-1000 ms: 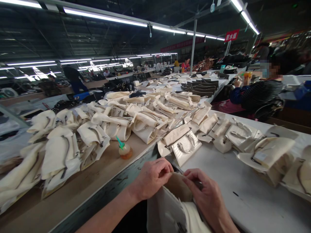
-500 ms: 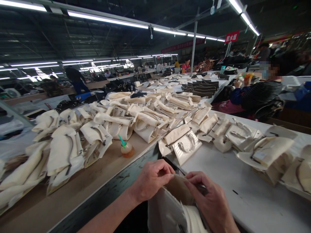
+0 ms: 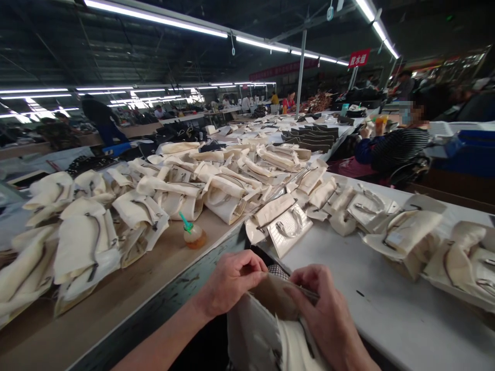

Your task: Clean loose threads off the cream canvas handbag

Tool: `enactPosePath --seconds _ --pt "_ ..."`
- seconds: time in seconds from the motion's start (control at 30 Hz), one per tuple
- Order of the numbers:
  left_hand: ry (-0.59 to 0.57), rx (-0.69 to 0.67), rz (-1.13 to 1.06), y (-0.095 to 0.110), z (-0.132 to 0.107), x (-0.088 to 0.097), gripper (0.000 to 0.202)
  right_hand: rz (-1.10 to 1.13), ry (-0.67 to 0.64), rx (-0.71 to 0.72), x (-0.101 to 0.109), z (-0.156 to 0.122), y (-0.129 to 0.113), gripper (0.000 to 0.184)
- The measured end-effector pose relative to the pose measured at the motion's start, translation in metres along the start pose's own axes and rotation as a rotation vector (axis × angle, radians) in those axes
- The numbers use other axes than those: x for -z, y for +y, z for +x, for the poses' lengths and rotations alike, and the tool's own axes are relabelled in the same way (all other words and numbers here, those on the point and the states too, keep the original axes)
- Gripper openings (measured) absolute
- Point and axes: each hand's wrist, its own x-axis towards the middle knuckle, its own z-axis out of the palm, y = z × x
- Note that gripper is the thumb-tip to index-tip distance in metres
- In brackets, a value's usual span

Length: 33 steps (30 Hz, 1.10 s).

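Observation:
Both my hands pinch the far top edge of a cream handbag [image 3: 253, 330], which stands with its mouth open at the near edge of the view. My left hand [image 3: 234, 283] grips the edge at the left, thumb over the rim. On the right, my right hand [image 3: 323, 304] has thumb and fingers closed on the same rim. The bag's inside looks brown, and pale lining hangs over its near side. Beyond my hands lies a glossy cream handbag [image 3: 290, 226] with a curved handle on the table corner.
A small glue bottle [image 3: 194, 236] with a green top stands on the brown table [image 3: 154, 283]. Many cream bags [image 3: 87, 242] cover that table, and more line the white table [image 3: 390, 288]. A co-worker in a striped top [image 3: 402, 147] sits at the right.
The view has swung slightly right, so the tables and bags sit further left. My right hand's fingers have slid a little along the rim; both hands still hold the bag.

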Motion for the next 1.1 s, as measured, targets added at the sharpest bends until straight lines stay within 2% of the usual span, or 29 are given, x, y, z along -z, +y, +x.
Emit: enactPosePath --seconds 0.07,0.23,0.4,0.53,0.87,1.03,1.1 --pt "-0.011 -0.002 -0.002 0.001 -0.001 0.000 0.014 0.017 -0.032 -0.084 0.004 -0.001 0.001 0.024" --pt "-0.027 -0.012 -0.008 0.004 0.000 -0.001 0.015 -0.060 -0.280 -0.214 0.027 -0.003 -0.012 0.036" --pt "-0.030 -0.034 -0.005 0.000 0.001 0.001 0.015 -0.085 -0.497 -0.176 0.052 0.001 -0.031 0.029" --pt "-0.026 -0.048 -0.020 -0.006 0.000 0.004 0.016 -0.063 -0.531 -0.144 0.058 0.003 -0.031 0.031" --pt "-0.013 -0.058 -0.012 -0.004 0.000 0.003 0.018 -0.303 -0.379 0.233 0.050 -0.010 -0.006 0.031" --pt "-0.010 -0.063 0.013 0.002 0.004 0.000 0.019 -0.353 -0.125 0.380 0.050 -0.011 0.005 0.011" --pt "-0.009 -0.054 0.013 0.002 0.005 0.002 0.018 -0.419 -0.084 0.401 0.053 -0.012 0.003 0.013"
